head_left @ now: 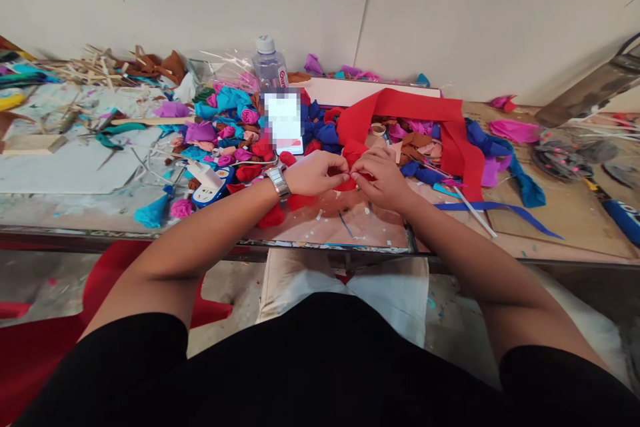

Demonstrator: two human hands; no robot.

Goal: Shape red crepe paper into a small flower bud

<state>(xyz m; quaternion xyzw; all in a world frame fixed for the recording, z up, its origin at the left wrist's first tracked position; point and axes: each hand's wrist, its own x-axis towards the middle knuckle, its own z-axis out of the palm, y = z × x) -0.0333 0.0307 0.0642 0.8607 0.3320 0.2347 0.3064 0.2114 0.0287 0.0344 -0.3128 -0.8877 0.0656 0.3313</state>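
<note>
A worn, paint-stained wooden table (pixel 575 213) stands against a white wall. On it lie heaps of small rolled fabric pieces (pixel 235 140) in pink, blue, red and brown, 1 long red fabric strip (pixel 440 121), 1 clear water bottle (pixel 269 65), a blue ribbon (pixel 505 208), wood splints (pixel 90 67) and what may be teal-handled pliers (pixel 117 131).
</note>
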